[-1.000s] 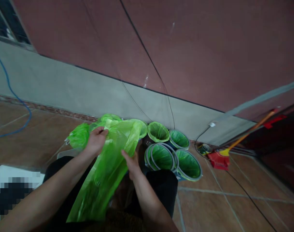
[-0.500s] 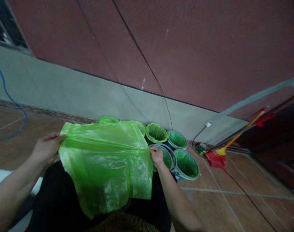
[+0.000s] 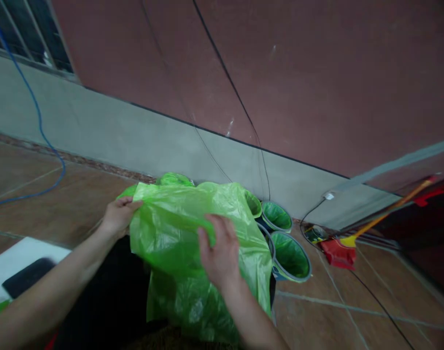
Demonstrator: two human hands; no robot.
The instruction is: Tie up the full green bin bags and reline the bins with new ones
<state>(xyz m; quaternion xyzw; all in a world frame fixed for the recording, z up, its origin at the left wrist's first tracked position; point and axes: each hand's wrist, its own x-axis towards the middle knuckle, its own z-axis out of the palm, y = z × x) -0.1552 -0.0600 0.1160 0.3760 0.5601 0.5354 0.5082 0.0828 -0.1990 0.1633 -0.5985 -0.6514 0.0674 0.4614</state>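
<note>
A thin green plastic bag (image 3: 192,253) hangs spread in front of my lap, its surface creased and see-through in places. My left hand (image 3: 120,215) pinches the bag's upper left corner between thumb and fingers. Over the middle of the bag is my right hand (image 3: 222,250), thumb and fingers apart, its palm side toward the plastic. Whether its fingertips touch the bag I cannot tell. Just beyond the bag's right edge, a trash bin (image 3: 292,255) with a green liner stands on the floor, partly overlapped by others.
Behind it, another lined bin (image 3: 276,217) stands by the wall. A red dustpan (image 3: 339,253) and a yellow-orange handle (image 3: 389,211) are at right, near a black cable (image 3: 380,304). At left are a blue cable (image 3: 41,121) and a white surface with a dark flat object (image 3: 27,277).
My right hand has let go of the bag's right side and moved left over its middle. My left hand, still pinching the corner, has shifted right. The view has turned slightly.
</note>
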